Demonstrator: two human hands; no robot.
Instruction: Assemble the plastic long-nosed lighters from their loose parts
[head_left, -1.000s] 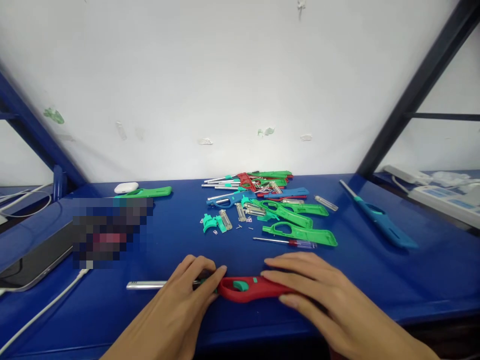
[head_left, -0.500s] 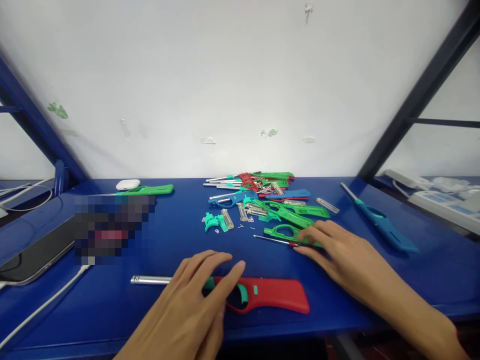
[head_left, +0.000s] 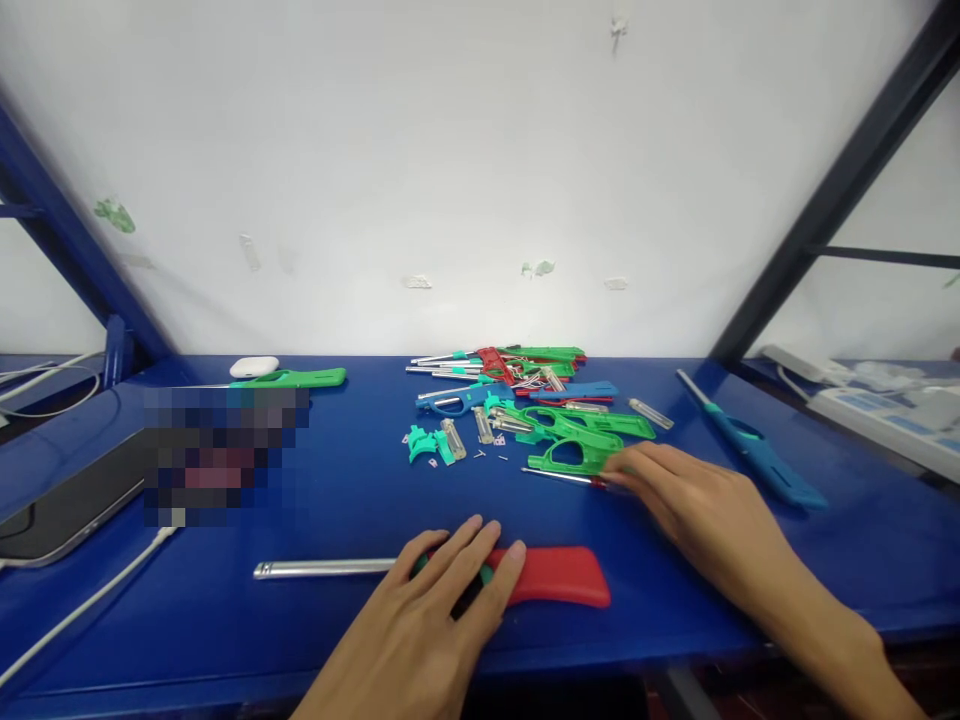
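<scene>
My left hand (head_left: 442,605) lies flat with fingers stretched over the trigger part of a red long-nosed lighter (head_left: 559,577), whose metal tube (head_left: 322,569) points left along the blue table's front. My right hand (head_left: 694,500) reaches forward to a small screwdriver (head_left: 559,476) and its fingertips close on the handle end, slightly blurred. The screwdriver's shaft sticks out to the left, just in front of a green lighter shell (head_left: 570,456).
A pile of green, red and blue lighter shells, metal tubes and small parts (head_left: 525,385) lies behind. A blue lighter (head_left: 757,455) lies at right, a green lighter (head_left: 300,378) and white earbud case (head_left: 253,367) at back left. A dark device (head_left: 67,500) with a white cable (head_left: 82,615) sits at the left edge.
My right hand left the red lighter's handle and went forward to the screwdriver, which has shifted a little right. My left hand slid right onto the lighter's trigger.
</scene>
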